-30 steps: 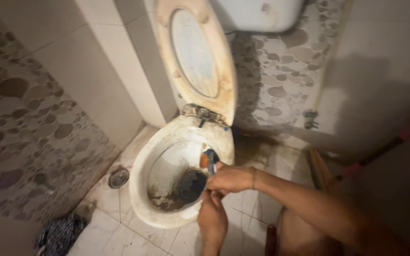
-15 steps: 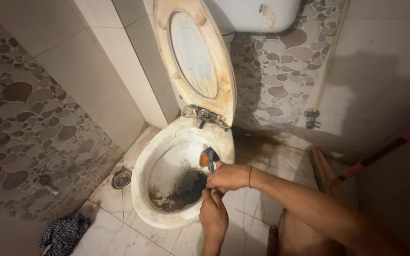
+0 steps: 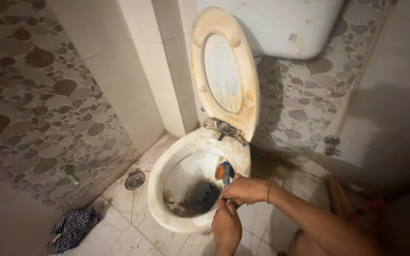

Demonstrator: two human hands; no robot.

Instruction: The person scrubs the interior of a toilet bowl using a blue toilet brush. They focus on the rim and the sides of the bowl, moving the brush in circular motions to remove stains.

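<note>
White tiled floor (image 3: 119, 237): stained toilet bowl (image 3: 167, 208), round drain cover (image 3: 135, 180), crumpled patterned cloth (image 3: 72, 228).

Behind, standing upright and tilted a little left: a stained cream seat lid (image 3: 224, 71), hinged on a metal bracket (image 3: 221, 127). Above it, a white cistern (image 3: 281, 23) with scuffed marks, mounted against the wall. Pebble-patterned tiles (image 3: 29, 118) on the left wall and again behind the cistern; plain white tiles (image 3: 134, 71) on the corner column between. Low on the left wall, a small tap (image 3: 71, 176). On the pale floor tiles, a round metal drain cover (image 3: 135, 179), and well apart from it, toward the near left corner, a crumpled blue-and-white patterned cloth (image 3: 72, 228). On the right wall, a thin pipe (image 3: 357, 85) running down to a small valve (image 3: 330, 145).
</note>
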